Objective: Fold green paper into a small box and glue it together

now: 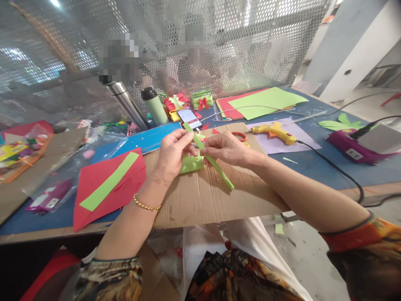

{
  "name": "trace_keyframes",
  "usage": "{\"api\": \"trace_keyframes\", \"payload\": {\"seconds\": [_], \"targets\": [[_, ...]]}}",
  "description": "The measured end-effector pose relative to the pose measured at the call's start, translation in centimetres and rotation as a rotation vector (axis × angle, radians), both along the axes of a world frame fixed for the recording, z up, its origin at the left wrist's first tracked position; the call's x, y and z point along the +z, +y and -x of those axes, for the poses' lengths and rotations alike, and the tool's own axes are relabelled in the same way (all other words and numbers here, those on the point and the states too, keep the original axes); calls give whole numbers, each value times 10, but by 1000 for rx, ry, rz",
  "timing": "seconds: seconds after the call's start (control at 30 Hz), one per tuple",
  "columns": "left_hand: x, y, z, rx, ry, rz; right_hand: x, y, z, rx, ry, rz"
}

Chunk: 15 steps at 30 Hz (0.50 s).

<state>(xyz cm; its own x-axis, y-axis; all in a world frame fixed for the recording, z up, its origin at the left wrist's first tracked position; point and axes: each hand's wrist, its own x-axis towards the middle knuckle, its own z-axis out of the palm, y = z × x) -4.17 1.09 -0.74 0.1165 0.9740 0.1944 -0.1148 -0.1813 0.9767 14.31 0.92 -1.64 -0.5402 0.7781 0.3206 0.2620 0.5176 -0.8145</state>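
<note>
Between both hands runs a narrow folded strip of green paper (219, 171), slanting down to the right above a sheet of cardboard (194, 200). My left hand (175, 152) pinches its upper end between thumb and fingers. Lower down, my right hand (227, 148) grips the strip near its middle. Beneath the hands lies a green paper piece (191, 164), partly covered by the fingers. Scissors with red handles (239, 136) rest just behind my right hand, their blades hidden. To the left, a flat green strip (109, 182) lies on red paper (94, 179).
A yellow glue gun (275, 133) rests on lilac paper (294, 144), its cable trailing right to a purple power strip (354, 146). Behind stand a steel flask (128, 104), a green bottle (155, 106) and a phone (189, 119). Green sheets (266, 102) lie at the back.
</note>
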Motion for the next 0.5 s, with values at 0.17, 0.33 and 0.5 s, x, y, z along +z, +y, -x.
{"api": "trace_keyframes", "payload": {"seconds": [0.17,0.33,0.5], "targets": [[1,1,-2,54,-66,-15,1,4,-1,-84,-5,-13],[3,2,-2,83,-71,-8,1,10,-6,-97,18,-36],[-1,1,-3,14,-14,-26,3,6,-6,-21,52,7]]}}
